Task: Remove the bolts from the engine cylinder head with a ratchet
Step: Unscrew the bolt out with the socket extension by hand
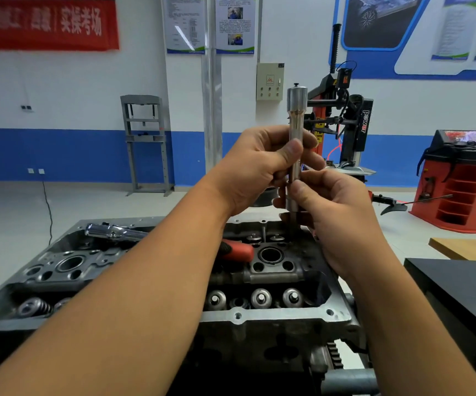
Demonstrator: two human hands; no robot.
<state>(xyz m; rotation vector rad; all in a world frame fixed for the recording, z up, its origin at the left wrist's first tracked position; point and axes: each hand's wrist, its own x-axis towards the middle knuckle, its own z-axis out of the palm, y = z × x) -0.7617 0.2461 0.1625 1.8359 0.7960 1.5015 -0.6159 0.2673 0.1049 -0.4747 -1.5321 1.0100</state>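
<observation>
Both hands grip an upright extension bar (296,155) over the cylinder head (274,270): left hand (256,167) high on the shaft, right hand (328,207) lower, nearer the bolt hole directly beneath. The ratchet (116,232) lies unheld on the head, far left.

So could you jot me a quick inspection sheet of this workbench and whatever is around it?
Surface: grey metal engine cylinder head, valve springs exposed.
Job's things: long silver socket extension held upright; chrome ratchet with red handle lying across the head.
Clutter: nothing seen.
Grippers: left hand grips the extension's middle; right hand pinches its lower end.
Cables: black cord hanging down the wall to the floor.
Surroundings: red tyre changer, red wheel balancer, grey shop press, red wall banner.
</observation>
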